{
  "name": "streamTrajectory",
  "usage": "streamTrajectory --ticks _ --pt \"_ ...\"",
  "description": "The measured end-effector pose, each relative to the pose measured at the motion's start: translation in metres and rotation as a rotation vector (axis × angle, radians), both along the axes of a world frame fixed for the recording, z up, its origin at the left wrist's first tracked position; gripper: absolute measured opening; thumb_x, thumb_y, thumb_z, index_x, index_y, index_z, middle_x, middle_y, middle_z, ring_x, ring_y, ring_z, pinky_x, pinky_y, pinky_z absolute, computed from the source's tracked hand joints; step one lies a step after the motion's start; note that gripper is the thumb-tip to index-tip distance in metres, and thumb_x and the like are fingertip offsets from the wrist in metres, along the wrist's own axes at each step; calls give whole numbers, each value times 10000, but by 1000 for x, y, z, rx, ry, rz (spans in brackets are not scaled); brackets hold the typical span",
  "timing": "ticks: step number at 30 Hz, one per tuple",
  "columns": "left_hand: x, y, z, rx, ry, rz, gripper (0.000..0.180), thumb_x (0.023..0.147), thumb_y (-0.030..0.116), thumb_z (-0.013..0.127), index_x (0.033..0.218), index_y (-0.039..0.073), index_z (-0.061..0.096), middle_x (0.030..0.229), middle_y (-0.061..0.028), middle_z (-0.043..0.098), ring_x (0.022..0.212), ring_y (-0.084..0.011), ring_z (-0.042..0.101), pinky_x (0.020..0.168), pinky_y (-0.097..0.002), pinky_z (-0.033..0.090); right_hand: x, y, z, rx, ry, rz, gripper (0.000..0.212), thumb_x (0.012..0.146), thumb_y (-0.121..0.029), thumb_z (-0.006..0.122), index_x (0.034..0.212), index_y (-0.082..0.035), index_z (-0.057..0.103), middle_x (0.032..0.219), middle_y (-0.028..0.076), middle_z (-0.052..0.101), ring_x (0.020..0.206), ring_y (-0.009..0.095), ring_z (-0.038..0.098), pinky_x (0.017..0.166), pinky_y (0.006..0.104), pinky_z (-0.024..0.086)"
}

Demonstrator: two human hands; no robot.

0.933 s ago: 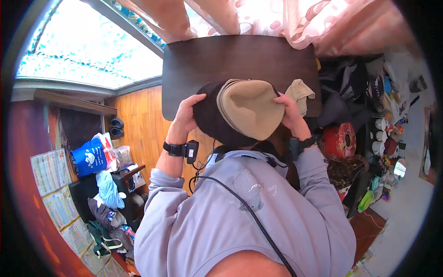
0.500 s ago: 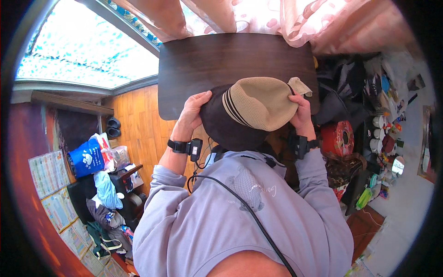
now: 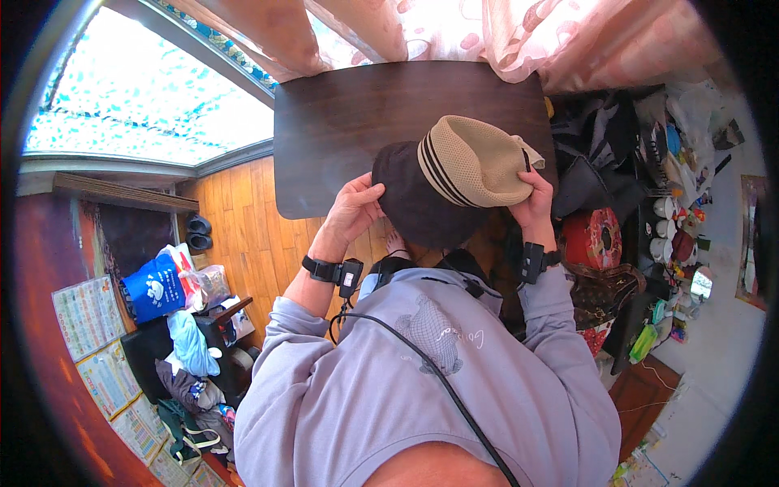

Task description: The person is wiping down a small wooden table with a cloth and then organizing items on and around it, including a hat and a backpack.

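Note:
Between my hands, above the near edge of the dark brown table (image 3: 349, 122), is a hat (image 3: 471, 158). Its right part is beige mesh, hollowed and folded, with black stripes where it meets a wide dark part on the left. At the right end a small beige flap sticks out. My left hand (image 3: 357, 203) pinches the dark part's left edge between thumb and fingers. My right hand (image 3: 534, 199) grips the beige part's right edge. Black bands with small boxes circle both wrists. The hat's underside is hidden.
Left of me, a chair holds clothes (image 3: 192, 345) and a blue bag (image 3: 154, 288). Black shoes (image 3: 199, 233) stand on the wooden floor. Pink curtains (image 3: 600, 49) hang behind the table. Dark bags (image 3: 596, 174), a red round container (image 3: 592, 243) and clutter crowd the right side. A black cable crosses my chest.
The hat has shifted right and slightly away from me, its beige part tilting more upright. My left hand has moved right and lower along the dark edge; my right hand has shifted slightly.

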State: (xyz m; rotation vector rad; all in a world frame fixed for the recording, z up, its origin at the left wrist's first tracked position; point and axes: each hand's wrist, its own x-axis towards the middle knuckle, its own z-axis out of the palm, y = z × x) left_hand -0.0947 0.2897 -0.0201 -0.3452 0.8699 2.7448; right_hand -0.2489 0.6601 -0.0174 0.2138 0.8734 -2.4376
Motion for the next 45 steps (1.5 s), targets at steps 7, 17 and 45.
streamTrajectory --ticks 7,17,45 --pt "-5 -5 -8 136 35 33 427 1080 68 636 1496 -13 583 1440 -149 706 1287 -258 714 1124 -437 567 -5 -13 5 -58 76 45 672 926 -59 561 1592 -9 486 1578 177 587 1464 357 563 1272 528 401" --pt "-11 0 -9 46 -118 66 481 1072 146 631 1533 26 567 1440 -140 702 1274 -264 702 1083 -459 548 -10 -29 22 -37 18 0 536 955 -113 600 1469 39 606 1460 199 674 1372 358 633 1226 515 450" --pt "-36 34 25 -895 -169 -186 350 1035 222 758 1287 -15 705 1033 -36 764 832 -107 693 697 -266 576 27 -49 39 159 165 321 586 897 -50 726 1460 4 572 1377 113 692 1250 266 686 1143 444 523"
